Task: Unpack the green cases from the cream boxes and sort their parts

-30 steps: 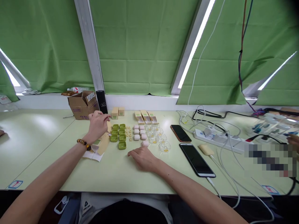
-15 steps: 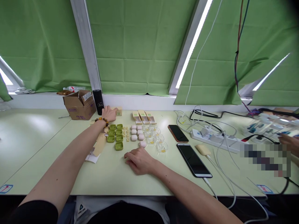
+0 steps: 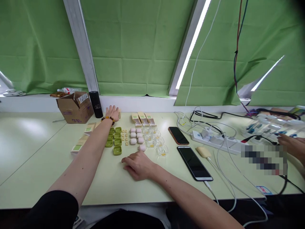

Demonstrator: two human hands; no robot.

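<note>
At the far side of the table my left hand [image 3: 111,113] reaches out with its fingers stretched, partly covering a small card box [image 3: 119,114]; whether it presses on that box I cannot tell. My right hand [image 3: 138,165] rests on the tabletop, fingers loosely bent and slightly apart, holding nothing. Just beyond it sits a pale pink rounded piece [image 3: 142,148], with several more like it behind. Green square trays [image 3: 117,150] stand in two columns beside my left forearm. Between trays and pink pieces lie tiny yellow parts [image 3: 126,139]. Clear plastic covers [image 3: 162,150] stand to the right.
Opened card boxes [image 3: 143,119] stand at the back, others [image 3: 78,146] left of my forearm. A cardboard carton [image 3: 75,109] and black bottle [image 3: 96,104] are back left. Phones [image 3: 194,163], a power strip [image 3: 215,142] and cables occupy the right, near another person's hand [image 3: 292,144].
My left hand has shifted right across the small card box, its fingers now straighter. Card boxes left of the forearm show more. The view has turned slightly; my right hand stays in place.
</note>
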